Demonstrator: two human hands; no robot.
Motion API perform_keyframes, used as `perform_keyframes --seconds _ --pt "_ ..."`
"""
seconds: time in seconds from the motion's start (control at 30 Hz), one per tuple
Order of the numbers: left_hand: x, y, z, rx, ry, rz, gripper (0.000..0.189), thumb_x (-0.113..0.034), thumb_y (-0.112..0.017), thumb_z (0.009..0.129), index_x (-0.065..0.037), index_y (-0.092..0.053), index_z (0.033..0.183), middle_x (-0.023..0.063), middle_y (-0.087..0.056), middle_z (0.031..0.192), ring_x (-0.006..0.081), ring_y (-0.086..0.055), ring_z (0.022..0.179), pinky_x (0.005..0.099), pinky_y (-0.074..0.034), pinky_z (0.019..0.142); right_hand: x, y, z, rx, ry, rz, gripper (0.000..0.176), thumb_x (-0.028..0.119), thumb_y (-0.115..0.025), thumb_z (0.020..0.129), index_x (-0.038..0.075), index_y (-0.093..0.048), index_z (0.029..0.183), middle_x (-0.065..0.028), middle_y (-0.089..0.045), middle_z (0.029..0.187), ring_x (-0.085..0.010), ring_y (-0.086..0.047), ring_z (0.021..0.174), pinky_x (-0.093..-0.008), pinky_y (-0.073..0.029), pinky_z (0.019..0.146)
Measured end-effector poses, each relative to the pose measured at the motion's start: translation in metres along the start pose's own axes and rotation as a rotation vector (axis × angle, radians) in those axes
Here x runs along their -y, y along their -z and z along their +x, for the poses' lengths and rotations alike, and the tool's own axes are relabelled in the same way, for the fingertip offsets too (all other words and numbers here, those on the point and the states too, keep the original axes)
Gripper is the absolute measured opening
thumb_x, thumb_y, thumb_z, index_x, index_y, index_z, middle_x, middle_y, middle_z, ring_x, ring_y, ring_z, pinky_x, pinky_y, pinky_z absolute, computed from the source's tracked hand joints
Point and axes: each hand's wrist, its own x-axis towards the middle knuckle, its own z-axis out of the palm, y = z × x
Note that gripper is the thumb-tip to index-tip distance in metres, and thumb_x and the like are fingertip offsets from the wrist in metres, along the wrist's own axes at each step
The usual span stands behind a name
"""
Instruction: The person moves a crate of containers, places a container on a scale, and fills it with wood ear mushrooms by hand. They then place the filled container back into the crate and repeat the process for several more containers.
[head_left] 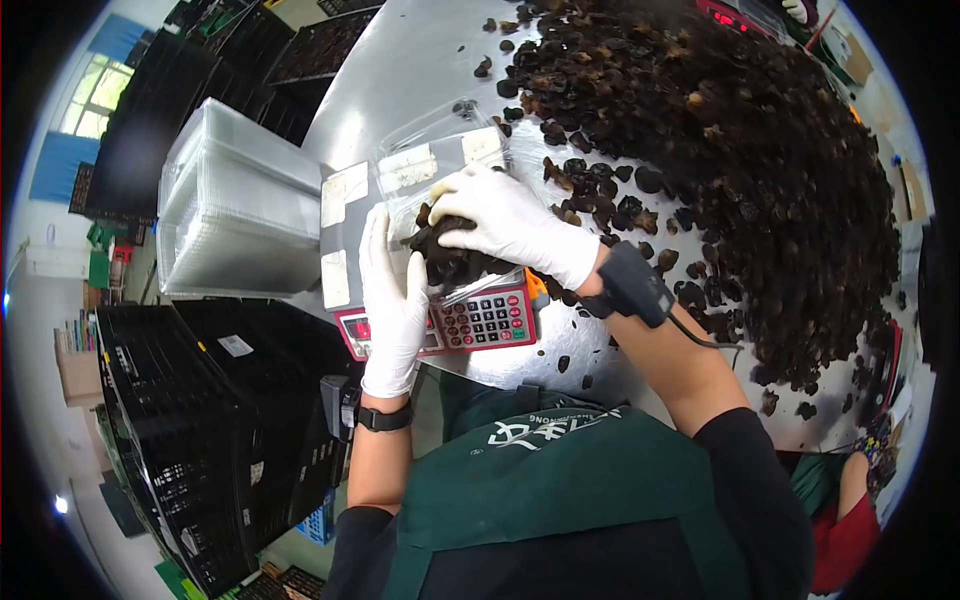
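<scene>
A clear plastic box point(478, 288) with a raised lid rests on the platform of a red digital scale point(488, 318). Dark, crinkled pieces that look like dried wood ear mushrooms point(452, 265) lie inside it. My right hand point(510, 222), in a white glove, reaches over the box with its fingers curled onto some of these pieces. Along the box's left side stands my left hand point(394, 310), also gloved, fingers stretched out and thumb apart. It partly covers the scale's display. The tips of some right fingers are hidden among the pieces.
A large heap of the dark mushrooms point(730, 150) covers the right of the metal table point(375, 75), with loose pieces scattered nearby. Nested clear boxes point(240, 215) stand left of the scale. Black crates point(200, 420) are stacked at lower left. Another person's sleeve point(848, 540) shows at lower right.
</scene>
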Motion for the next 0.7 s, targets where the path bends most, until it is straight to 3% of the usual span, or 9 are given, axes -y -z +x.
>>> perform_keyframes --seconds 0.1,0.13,0.2,0.27,0.33,0.37,0.47,0.5,0.7 --pt "0.006 0.005 -0.001 -0.028 0.004 0.004 0.058 -0.007 -0.054 0.095 -0.002 -0.036 0.150 0.0199 -0.039 0.151 0.0336 -0.035 0.142 0.0417 -0.026 0.119 0.002 0.007 0.008 -0.123 -0.041 0.130 0.034 0.039 -0.073 0.082 0.010 -0.072 0.099 -0.0052 -0.065 0.108 -0.0283 -0.057 0.101 -0.0396 -0.047 0.091" --pt "0.007 0.008 -0.001 -0.035 0.012 0.024 0.058 -0.007 -0.054 0.095 -0.002 -0.036 0.150 0.0198 -0.039 0.151 0.0335 -0.036 0.142 0.0417 -0.026 0.119 0.011 0.020 0.010 -0.155 -0.032 0.026 0.028 0.027 -0.077 0.080 0.005 -0.071 0.098 -0.0094 -0.066 0.110 -0.0286 -0.061 0.103 -0.0375 -0.049 0.091" --pt "0.005 0.016 0.001 -0.049 0.025 0.066 0.057 -0.007 -0.053 0.096 -0.001 -0.036 0.150 0.0198 -0.040 0.149 0.0335 -0.037 0.141 0.0416 -0.027 0.118 0.009 0.026 0.015 -0.214 -0.029 -0.018 0.030 0.027 -0.079 0.078 0.004 -0.071 0.096 -0.0092 -0.067 0.104 -0.0276 -0.063 0.098 -0.0361 -0.052 0.087" --pt "0.008 0.027 0.005 -0.093 0.063 0.041 0.057 -0.010 -0.054 0.096 -0.004 -0.037 0.150 0.0189 -0.043 0.147 0.0318 -0.043 0.136 0.0419 -0.033 0.113 0.015 0.034 0.017 -0.232 -0.153 0.072 0.033 0.025 -0.082 0.078 0.002 -0.071 0.100 -0.0093 -0.069 0.094 -0.0219 -0.067 0.084 -0.0309 -0.053 0.078" --pt "0.004 0.038 0.009 -0.204 0.082 -0.141 0.054 -0.012 -0.054 0.098 -0.004 -0.039 0.149 0.0175 -0.047 0.145 0.0292 -0.046 0.133 0.0410 -0.035 0.111 0.006 0.037 0.010 -0.294 -0.293 0.117 0.040 0.036 -0.079 0.079 0.007 -0.074 0.107 -0.0100 -0.071 0.092 -0.0233 -0.070 0.083 -0.0331 -0.055 0.077" --pt "0.015 0.048 0.009 -0.221 0.108 -0.100 0.052 -0.014 -0.053 0.099 -0.004 -0.040 0.149 0.0168 -0.049 0.144 0.0271 -0.047 0.133 0.0399 -0.035 0.112 0.005 0.044 0.005 -0.321 -0.359 0.270 0.039 0.031 -0.081 0.080 0.002 -0.073 0.105 -0.0106 -0.074 0.093 -0.0158 -0.070 0.081 -0.0291 -0.055 0.076" --pt "0.017 0.072 0.010 -0.326 0.105 -0.154 0.049 -0.012 -0.051 0.101 -0.004 -0.040 0.149 0.0184 -0.050 0.142 0.0268 -0.050 0.130 0.0381 -0.038 0.110 0.009 0.071 -0.018 -0.310 -0.582 0.541 0.028 0.020 -0.077 0.087 -0.002 -0.071 0.103 -0.0022 -0.070 0.083 -0.0069 -0.063 0.071 -0.0224 -0.051 0.064" --pt "0.015 0.080 0.008 -0.327 0.129 -0.119 0.047 -0.008 -0.045 0.103 -0.003 -0.039 0.150 0.0153 -0.048 0.147 0.0254 -0.046 0.136 0.0371 -0.032 0.114 0.010 0.073 -0.027 -0.355 -0.653 0.539 0.024 0.017 -0.075 0.088 -0.002 -0.070 0.102 0.0000 -0.067 0.078 -0.0042 -0.059 0.066 -0.0200 -0.046 0.060" --pt "0.026 0.099 0.004 -0.365 0.112 -0.040 0.045 -0.010 -0.049 0.102 -0.005 -0.043 0.147 0.0144 -0.050 0.146 0.0239 -0.048 0.134 0.0378 -0.035 0.113 -0.023 0.069 -0.115 -0.358 -0.869 0.393 0.020 0.020 -0.066 0.095 0.004 -0.066 0.082 0.0069 -0.056 0.069 -0.0016 -0.044 0.057 -0.0206 -0.032 0.052"
